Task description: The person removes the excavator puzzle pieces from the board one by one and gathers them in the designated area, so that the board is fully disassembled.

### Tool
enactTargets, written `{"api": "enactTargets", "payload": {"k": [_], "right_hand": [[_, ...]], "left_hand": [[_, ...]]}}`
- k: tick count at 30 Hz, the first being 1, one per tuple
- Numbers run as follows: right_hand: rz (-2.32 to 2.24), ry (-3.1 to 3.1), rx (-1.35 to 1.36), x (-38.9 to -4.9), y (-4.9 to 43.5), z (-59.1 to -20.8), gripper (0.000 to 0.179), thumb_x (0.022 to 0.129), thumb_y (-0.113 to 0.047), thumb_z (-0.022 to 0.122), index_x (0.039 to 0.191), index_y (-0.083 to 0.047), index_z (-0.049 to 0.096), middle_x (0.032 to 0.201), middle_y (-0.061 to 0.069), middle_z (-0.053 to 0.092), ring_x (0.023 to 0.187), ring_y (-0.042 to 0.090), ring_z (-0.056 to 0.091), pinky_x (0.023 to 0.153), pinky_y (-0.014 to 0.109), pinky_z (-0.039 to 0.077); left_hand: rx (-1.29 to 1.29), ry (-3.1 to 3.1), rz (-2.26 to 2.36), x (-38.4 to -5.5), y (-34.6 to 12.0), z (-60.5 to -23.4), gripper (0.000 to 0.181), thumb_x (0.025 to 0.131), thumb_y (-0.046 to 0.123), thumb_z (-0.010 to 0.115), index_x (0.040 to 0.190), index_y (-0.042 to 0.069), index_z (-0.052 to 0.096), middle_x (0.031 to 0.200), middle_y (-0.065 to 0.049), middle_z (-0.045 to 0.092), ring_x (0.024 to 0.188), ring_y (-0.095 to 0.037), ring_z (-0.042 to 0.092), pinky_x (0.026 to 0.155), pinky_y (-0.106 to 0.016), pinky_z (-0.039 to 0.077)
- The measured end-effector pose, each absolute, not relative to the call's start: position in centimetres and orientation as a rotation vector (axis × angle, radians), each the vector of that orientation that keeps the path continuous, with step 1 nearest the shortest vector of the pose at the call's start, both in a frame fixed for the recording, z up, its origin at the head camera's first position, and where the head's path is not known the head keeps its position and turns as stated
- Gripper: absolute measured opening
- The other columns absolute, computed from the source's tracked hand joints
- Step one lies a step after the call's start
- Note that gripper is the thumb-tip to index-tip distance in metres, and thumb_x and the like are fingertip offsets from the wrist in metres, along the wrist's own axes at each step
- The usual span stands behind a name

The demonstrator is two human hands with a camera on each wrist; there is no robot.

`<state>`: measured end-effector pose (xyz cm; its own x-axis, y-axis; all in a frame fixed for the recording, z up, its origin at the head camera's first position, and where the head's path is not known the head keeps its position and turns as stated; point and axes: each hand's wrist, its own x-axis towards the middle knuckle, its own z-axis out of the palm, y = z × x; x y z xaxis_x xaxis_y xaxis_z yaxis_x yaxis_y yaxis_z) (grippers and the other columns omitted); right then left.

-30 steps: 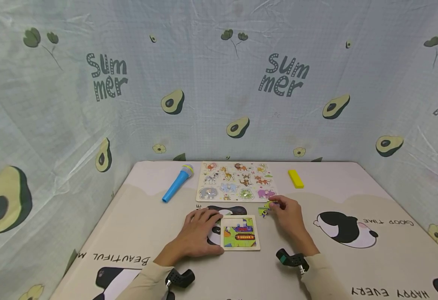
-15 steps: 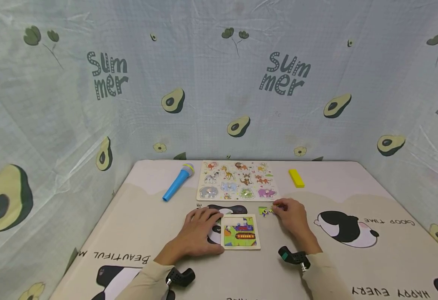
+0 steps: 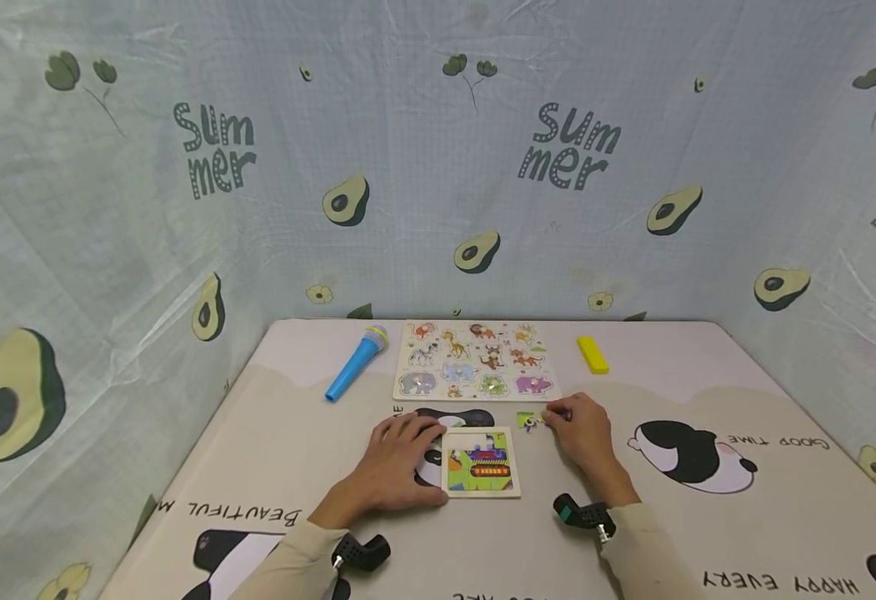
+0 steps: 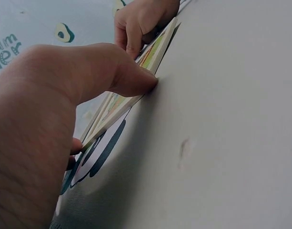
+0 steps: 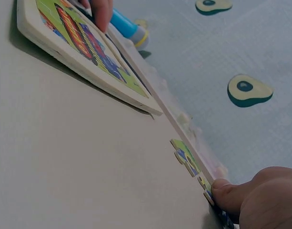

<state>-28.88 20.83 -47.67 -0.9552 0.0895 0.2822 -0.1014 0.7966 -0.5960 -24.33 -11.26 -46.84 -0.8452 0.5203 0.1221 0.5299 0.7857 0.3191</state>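
A small square jigsaw puzzle (image 3: 480, 463) with a light wooden frame lies mid-table, showing a colourful vehicle on green. My left hand (image 3: 400, 465) holds the frame at its left side, thumb at the near corner and fingers at the far one. Beyond the frame's far right corner, my right hand (image 3: 582, 429) pinches a small puzzle piece (image 5: 206, 190) between thumb and fingers, low at the table. Its fingertips partly hide it. A green, blue and yellow puzzle piece (image 3: 529, 422) lies just left of that one, nearly edge to edge.
Behind the hands lies a wooden animal peg board (image 3: 475, 361). A blue toy microphone (image 3: 353, 367) is left of the board, and a yellow block (image 3: 593, 355) to its right. Printed fabric walls (image 3: 407, 167) rise at the back and sides of the table.
My right hand has moved slightly right and down, bringing its piece from over the loose piece to beside it on the right. My left hand has stayed on the frame.
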Motion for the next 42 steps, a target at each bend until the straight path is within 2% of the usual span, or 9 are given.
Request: {"api": "enactTargets", "payload": {"k": [11, 19, 26, 33, 42], "right_hand": [[0.957, -2.629, -0.001, -28.8, 20.6, -47.7, 0.021, 0.093, -0.014, 0.072, 0.107, 0.001, 0.077, 0.097, 0.013, 0.066, 0.085, 0.026, 0.057, 0.075, 0.037, 0.046], [1.018, -2.554, 0.118, -28.1, 19.3, -47.1, 0.02, 0.095, -0.013, 0.07, 0.11, -0.003, 0.078, 0.096, 0.008, 0.062, 0.087, 0.024, 0.054, 0.075, 0.034, 0.044], [1.046, -2.609, 0.359, -27.3, 17.2, -46.5, 0.014, 0.091, -0.013, 0.074, 0.104, -0.01, 0.08, 0.092, -0.001, 0.061, 0.082, 0.018, 0.051, 0.071, 0.031, 0.043], [1.038, -2.746, 0.589, -26.6, 15.5, -46.2, 0.006, 0.088, -0.016, 0.078, 0.093, -0.018, 0.081, 0.089, -0.011, 0.058, 0.083, 0.013, 0.05, 0.073, 0.028, 0.046], [0.969, -2.807, 0.696, -26.5, 14.9, -46.1, 0.006, 0.087, -0.02, 0.08, 0.087, -0.014, 0.08, 0.089, -0.011, 0.057, 0.085, 0.012, 0.048, 0.075, 0.031, 0.044]], "left_hand": [[-0.855, -2.947, -0.526, -24.4, -11.3, -47.2, 0.091, 0.073, 0.067, 0.07, 0.15, 0.023, 0.048, 0.153, -0.001, 0.044, 0.147, -0.034, 0.029, 0.116, -0.061, 0.02], [-0.858, -2.934, -0.541, -24.4, -11.3, -47.1, 0.091, 0.073, 0.066, 0.071, 0.15, 0.021, 0.049, 0.152, -0.002, 0.045, 0.146, -0.036, 0.03, 0.116, -0.063, 0.02], [-0.862, -2.925, -0.547, -24.5, -11.3, -47.2, 0.091, 0.073, 0.066, 0.071, 0.149, 0.02, 0.05, 0.152, -0.003, 0.045, 0.146, -0.036, 0.03, 0.115, -0.062, 0.021], [-0.857, -2.94, -0.529, -24.5, -11.3, -47.3, 0.091, 0.073, 0.067, 0.069, 0.15, 0.023, 0.049, 0.153, 0.0, 0.044, 0.146, -0.034, 0.029, 0.116, -0.061, 0.02], [-0.859, -2.936, -0.546, -24.4, -11.4, -47.3, 0.091, 0.073, 0.066, 0.07, 0.15, 0.022, 0.049, 0.152, -0.001, 0.044, 0.146, -0.034, 0.029, 0.116, -0.062, 0.021]]}}
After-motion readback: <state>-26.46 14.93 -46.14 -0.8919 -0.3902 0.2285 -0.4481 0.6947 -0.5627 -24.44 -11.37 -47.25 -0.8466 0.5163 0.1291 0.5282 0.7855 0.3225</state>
